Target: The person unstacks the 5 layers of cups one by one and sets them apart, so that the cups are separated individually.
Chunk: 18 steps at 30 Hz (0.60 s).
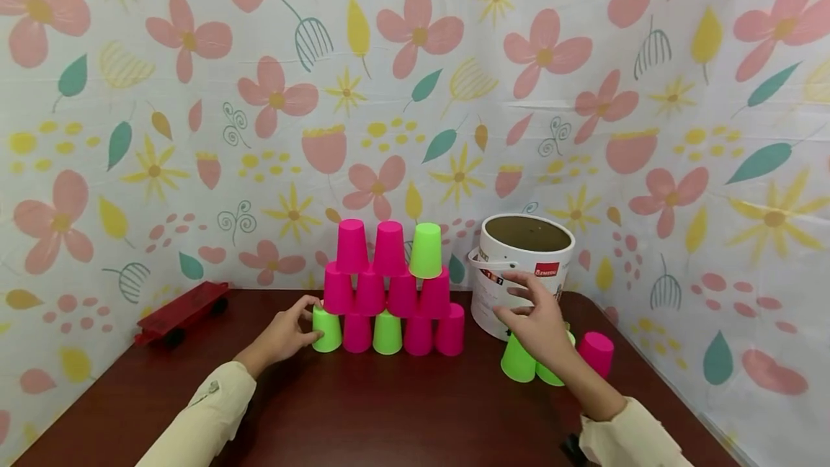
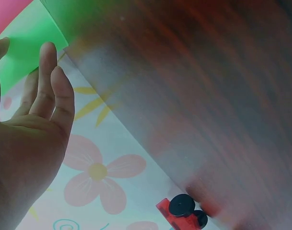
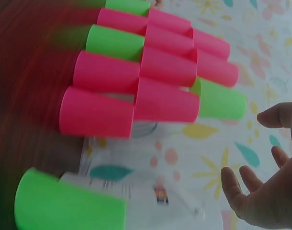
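Pink and green plastic cups stand upside down in a stack of three rows. My left hand is at the left end of the bottom row, its thumb and fingers around the green cup there. In the left wrist view that hand's fingertips lie along the cup's side. The top row has two pink cups and a green cup on the right. My right hand is in the air before the white bucket, fingers spread and slightly bent, with nothing in it. In the right wrist view it is apart from the stack.
Right of the stack, green cups and a pink cup stand on the dark table, partly behind the right forearm. A red toy cart with black wheels lies at the back left. A flower-patterned cloth hangs behind.
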Motion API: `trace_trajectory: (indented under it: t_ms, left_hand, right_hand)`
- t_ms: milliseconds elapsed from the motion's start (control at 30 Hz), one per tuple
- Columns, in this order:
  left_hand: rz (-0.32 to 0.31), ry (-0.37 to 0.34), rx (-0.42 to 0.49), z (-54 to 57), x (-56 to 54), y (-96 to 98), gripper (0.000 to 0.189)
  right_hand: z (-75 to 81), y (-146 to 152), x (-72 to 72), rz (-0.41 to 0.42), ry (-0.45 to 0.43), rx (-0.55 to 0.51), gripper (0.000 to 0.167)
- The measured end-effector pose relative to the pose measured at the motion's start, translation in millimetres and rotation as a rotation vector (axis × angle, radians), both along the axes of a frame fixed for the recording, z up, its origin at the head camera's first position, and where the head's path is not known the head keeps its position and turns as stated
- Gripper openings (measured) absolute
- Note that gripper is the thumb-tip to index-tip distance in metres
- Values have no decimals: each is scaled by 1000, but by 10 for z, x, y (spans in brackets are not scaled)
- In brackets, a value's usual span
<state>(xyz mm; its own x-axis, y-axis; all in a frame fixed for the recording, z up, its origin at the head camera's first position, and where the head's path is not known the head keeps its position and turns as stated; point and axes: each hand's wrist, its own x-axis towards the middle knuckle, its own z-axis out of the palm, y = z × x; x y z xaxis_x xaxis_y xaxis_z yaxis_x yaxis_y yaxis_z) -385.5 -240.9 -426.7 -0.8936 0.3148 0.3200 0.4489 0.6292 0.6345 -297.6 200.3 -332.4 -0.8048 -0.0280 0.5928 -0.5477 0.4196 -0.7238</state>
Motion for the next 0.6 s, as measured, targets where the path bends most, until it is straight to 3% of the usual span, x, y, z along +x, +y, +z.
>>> trace_trajectory:
  t_ms: [300, 600]
  left_hand:
    - [4, -23, 6, -5, 7, 26, 45]
    - [4, -13, 6, 5, 23, 24, 46]
  right_hand:
    - [76, -449, -225, 100, 34, 0, 53]
    - [180, -775, -475, 96, 17, 6, 60]
